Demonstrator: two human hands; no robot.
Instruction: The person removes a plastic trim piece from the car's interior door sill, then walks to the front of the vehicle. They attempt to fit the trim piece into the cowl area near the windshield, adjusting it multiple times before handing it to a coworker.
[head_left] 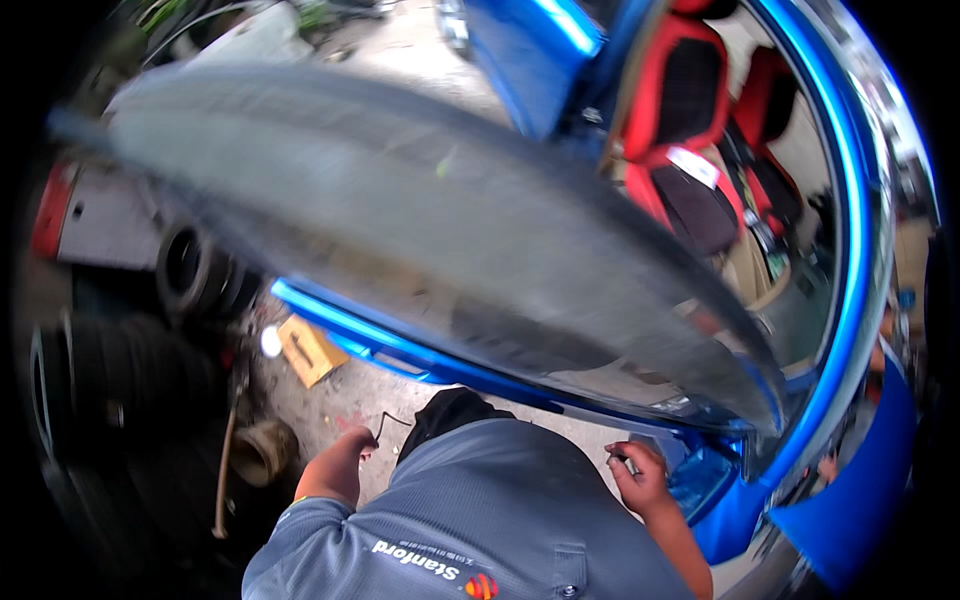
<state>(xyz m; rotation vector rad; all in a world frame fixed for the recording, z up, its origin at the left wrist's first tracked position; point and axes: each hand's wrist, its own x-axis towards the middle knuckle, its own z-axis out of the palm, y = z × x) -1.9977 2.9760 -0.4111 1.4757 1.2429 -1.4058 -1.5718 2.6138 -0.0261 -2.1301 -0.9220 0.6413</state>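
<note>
At the lower left my left hand is closed around the end of a thin, dark, bent rod, which sticks out beside my dark trousers. To the right of my body, my right hand is raised with its fingers curled around a small dark piece, too small to name. In front of me stands a blue car door, swung open. Its large dark-edged window is smeared by motion and spans the middle of the view. Neither hand visibly touches the door.
Red and black car seats show through the blue door opening at the right. Stacked tyres stand at the left, near a long wooden handle and a round container. A cardboard box lies on the floor beyond.
</note>
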